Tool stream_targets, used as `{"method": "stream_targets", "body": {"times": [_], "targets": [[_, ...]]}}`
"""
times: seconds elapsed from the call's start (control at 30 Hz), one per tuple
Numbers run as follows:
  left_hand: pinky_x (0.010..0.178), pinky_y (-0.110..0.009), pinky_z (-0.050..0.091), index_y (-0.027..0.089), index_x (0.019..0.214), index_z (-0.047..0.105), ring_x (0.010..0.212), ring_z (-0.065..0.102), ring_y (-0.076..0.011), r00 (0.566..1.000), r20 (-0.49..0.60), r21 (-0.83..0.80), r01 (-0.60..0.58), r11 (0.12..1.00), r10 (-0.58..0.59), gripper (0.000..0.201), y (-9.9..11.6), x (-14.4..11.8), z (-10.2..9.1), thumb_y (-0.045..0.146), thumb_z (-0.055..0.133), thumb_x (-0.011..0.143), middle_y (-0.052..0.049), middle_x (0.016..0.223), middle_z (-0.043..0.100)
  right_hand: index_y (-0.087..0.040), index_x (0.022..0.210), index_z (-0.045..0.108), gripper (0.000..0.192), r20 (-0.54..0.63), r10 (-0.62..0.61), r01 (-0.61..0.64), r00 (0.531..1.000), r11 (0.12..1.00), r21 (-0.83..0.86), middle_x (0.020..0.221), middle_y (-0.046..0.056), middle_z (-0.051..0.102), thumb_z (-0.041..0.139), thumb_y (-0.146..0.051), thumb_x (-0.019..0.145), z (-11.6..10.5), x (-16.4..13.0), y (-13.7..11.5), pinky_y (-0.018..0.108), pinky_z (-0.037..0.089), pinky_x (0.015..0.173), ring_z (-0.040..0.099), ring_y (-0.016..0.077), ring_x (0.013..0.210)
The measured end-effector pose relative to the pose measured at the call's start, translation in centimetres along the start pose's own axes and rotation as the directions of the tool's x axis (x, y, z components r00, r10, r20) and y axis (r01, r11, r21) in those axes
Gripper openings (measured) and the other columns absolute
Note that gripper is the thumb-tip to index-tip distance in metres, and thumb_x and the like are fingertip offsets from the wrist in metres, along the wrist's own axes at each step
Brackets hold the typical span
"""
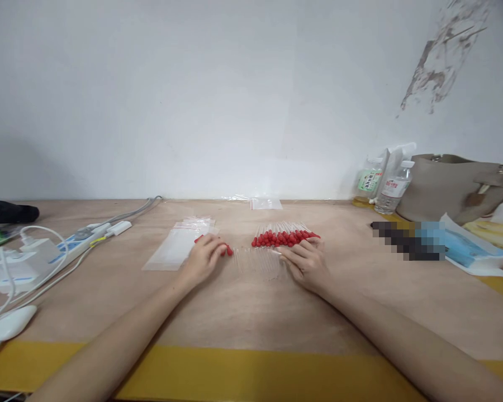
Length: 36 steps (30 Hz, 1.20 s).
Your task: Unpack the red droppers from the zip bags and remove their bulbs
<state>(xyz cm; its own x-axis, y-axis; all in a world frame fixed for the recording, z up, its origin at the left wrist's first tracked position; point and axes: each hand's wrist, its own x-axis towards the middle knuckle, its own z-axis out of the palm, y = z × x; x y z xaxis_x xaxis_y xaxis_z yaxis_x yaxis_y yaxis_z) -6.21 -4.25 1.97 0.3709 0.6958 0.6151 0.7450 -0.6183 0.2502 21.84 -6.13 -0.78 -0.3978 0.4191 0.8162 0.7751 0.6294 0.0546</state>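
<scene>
My left hand [204,259] is closed, its fingers curled over several small red rubber bulbs [229,250], some of which show past the fingertips. To its right, a row of thin clear glass dropper tubes [255,263] lies side by side on the table. At the right end of that row is my right hand [308,262], its thumb and forefinger closed on what looks like the end of a glass tube. Just behind, beside its knuckles, is a dense pile of red-bulbed glass droppers [283,238], bulbs toward me and tubes pointing to the wall.
Clear zip bags [167,251] lie left of my left hand; another small bag [266,204] rests by the wall. A power strip [73,245] with chargers and cables occupies the left. Bottles [392,192], a grey-brown bag [448,187] and a blue-white packet [473,251] are at right.
</scene>
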Motion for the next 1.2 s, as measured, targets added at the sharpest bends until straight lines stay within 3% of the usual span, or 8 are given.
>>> {"method": "stream_targets", "body": {"times": [0.1,0.23,0.4,0.6,0.8,0.9,1.0,1.2], "targets": [[0.073,-0.029,0.043,0.018,0.095,0.06,0.079,0.052,-0.017,0.96,-0.159,0.012,0.235,0.972,-0.23,0.027,-2.6,1.0,-0.7,0.027,0.037,0.084,-0.005,0.082,0.051,-0.021,0.104,0.06,0.027,0.076,0.121,-0.119,0.99,0.993,-0.025,0.07,0.002,0.062,0.043,-0.018,0.083,0.7,0.4,-0.4,0.034,0.023,0.081,0.049,0.0136,0.071],[0.073,-0.03,0.044,0.018,0.1,0.058,0.08,0.054,-0.0184,0.919,-0.173,0.069,0.369,0.927,-0.353,0.028,-5.0,1.6,-0.9,0.024,0.041,0.078,-0.005,0.083,0.052,-0.018,0.098,0.06,0.026,0.144,0.229,-0.229,0.963,0.973,-0.015,0.077,0.003,0.065,0.043,-0.015,0.078,1.4,0.7,-1.2,0.034,0.022,0.081,0.051,0.0143,0.072],[0.06,-0.027,0.043,0.017,0.092,0.053,0.065,0.054,-0.0157,0.88,-0.152,0.047,0.462,0.886,-0.451,0.024,-6.6,1.7,-0.4,0.032,0.049,0.073,-0.002,0.075,0.057,-0.018,0.083,0.06,0.017,0.191,0.291,-0.294,0.937,0.956,-0.012,0.072,0.002,0.065,0.044,-0.017,0.077,1.8,0.8,-1.3,0.033,0.021,0.079,0.052,0.0139,0.069],[0.061,-0.028,0.041,0.018,0.071,0.055,0.066,0.054,-0.0171,0.868,-0.114,0.088,0.493,0.866,-0.483,0.022,-7.0,1.8,-0.3,0.039,0.049,0.073,-0.003,0.074,0.061,-0.019,0.082,0.062,0.017,0.263,0.214,-0.217,0.941,0.976,-0.019,0.072,0.003,0.064,0.047,-0.027,0.08,1.7,1.0,-1.7,0.035,0.021,0.079,0.05,0.0148,0.073],[0.07,-0.03,0.041,0.019,0.076,0.056,0.081,0.052,-0.0197,0.916,-0.282,0.075,0.318,0.945,-0.286,0.019,-3.1,2.1,-0.6,0.035,0.047,0.078,-0.004,0.081,0.06,-0.02,0.085,0.063,0.039,0.331,0.123,-0.133,0.935,0.991,0.006,0.079,0.005,0.06,0.047,-0.054,0.077,1.0,1.1,-2.1,0.036,0.023,0.079,0.049,0.0173,0.078],[0.074,-0.031,0.041,0.02,0.077,0.058,0.084,0.051,-0.019,0.982,-0.134,0.067,0.14,0.988,-0.13,0.016,-0.5,2.8,0.5,0.032,0.048,0.079,-0.003,0.08,0.058,-0.02,0.089,0.063,0.047,0.367,0.104,-0.125,0.924,0.992,0.032,0.08,0.005,0.058,0.043,-0.061,0.076,0.9,1.2,-2.0,0.037,0.024,0.079,0.048,0.0171,0.078],[0.077,-0.033,0.04,0.02,0.077,0.06,0.086,0.05,-0.0197,0.999,0.034,0.073,0.017,0.997,-0.02,0.015,1.5,4.0,2.4,0.032,0.053,0.077,-0.003,0.083,0.057,-0.021,0.095,0.061,0.047,0.371,0.117,-0.146,0.921,0.988,0.05,0.079,0.004,0.057,0.041,-0.059,0.078,0.8,1.1,-1.7,0.036,0.025,0.078,0.048,0.0165,0.077],[0.079,-0.04,0.039,0.02,0.079,0.061,0.093,0.048,-0.0249,0.988,0.137,0.164,0.044,0.985,-0.067,0.021,2.5,6.7,5.9,0.039,0.06,0.072,-0.006,0.091,0.056,-0.023,0.096,0.063,0.033,0.307,0.152,-0.187,0.94,0.978,0.091,0.074,0.002,0.057,0.042,-0.046,0.084,0.6,0.7,-0.9,0.035,0.023,0.078,0.047,0.0143,0.074]]}}
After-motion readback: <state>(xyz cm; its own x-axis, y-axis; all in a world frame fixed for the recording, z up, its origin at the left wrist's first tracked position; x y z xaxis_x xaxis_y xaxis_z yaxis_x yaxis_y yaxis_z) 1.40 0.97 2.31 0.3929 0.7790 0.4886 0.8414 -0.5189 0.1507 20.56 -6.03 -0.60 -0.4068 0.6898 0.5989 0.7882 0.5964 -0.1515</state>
